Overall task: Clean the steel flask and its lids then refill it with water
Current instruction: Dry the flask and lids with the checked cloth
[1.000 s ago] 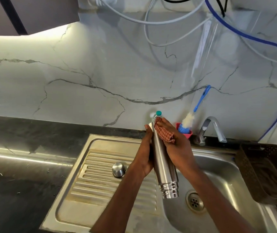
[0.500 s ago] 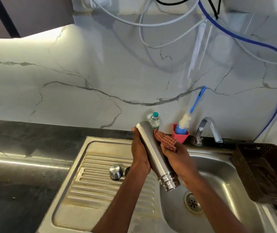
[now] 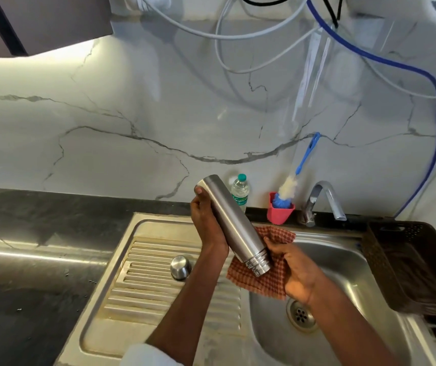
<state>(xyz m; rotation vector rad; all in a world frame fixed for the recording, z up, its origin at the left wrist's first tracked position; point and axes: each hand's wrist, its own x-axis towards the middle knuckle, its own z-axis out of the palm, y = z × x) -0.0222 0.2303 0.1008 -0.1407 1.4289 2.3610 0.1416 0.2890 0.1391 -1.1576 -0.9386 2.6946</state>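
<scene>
- Flask [image 3: 234, 225] held above the sink [image 3: 343, 260], over the seam between drainboard and basin; tilted, long axis running from upper left, far end, down to lower right, near end.
- Ribbed, stepped end pointing down and right, into the cloth [image 3: 264, 281]; plain flat end raised toward the wall.
- Left hand [image 3: 207, 223] wrapped round the upper body from the left side, thumb tip at the raised end; firm hold, carrying the flask.
- Right hand [image 3: 298, 270] below and right of the ribbed end, palm up, gripping the checked cloth spread beneath that end; cloth touching the ribs.
- Right hand nearer the lower end, left hand nearer the upper; wiping of the ribbed end judged to be the step in hand.
- Next stroke judged to run along the flask's axis, or round the ribs, with the left hand as anchor.
- Steel lid [image 3: 180, 266] on the drainboard, left of the left forearm, apart from the flask; untouched.
- Tap [image 3: 325, 199] behind the basin, right of the flask; no water seen running. Refill judged not yet begun.
- Whether the flask mouth is open: cannot tell.
</scene>
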